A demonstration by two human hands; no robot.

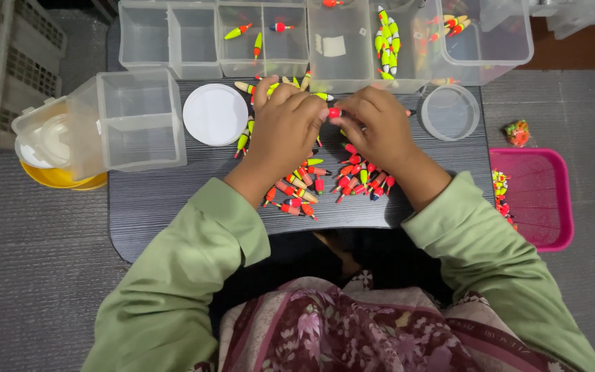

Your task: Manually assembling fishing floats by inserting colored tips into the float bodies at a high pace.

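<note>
Floral maroon cloth (352, 331) covered the lap nearest the lens, flanked by two soft green sleeves (187, 275). Both hands met over the dark, wood-grained table (160, 207): left hand (285, 131) and right hand (374, 127) pinched one small glossy red float (335, 113) between fingertips. Dozens of slim red, orange and yellow-green floats (325, 182) lay below. Clear plastic compartment boxes (242, 38) lined the far edge; one round white lid (215, 114); one pink tray (538, 196) on grey flooring.

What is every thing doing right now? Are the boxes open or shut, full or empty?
Left hand: fingers pinching the small red float.
Right hand: fingers pinching the same float.
Small red float: held between both hands.
Float pile: loose on the dark table.
Compartment box: open, few floats inside.
Square clear tub: tipped sideways, empty.
White lid: lying flat.
Pink tray: floats along its left edge.
</note>
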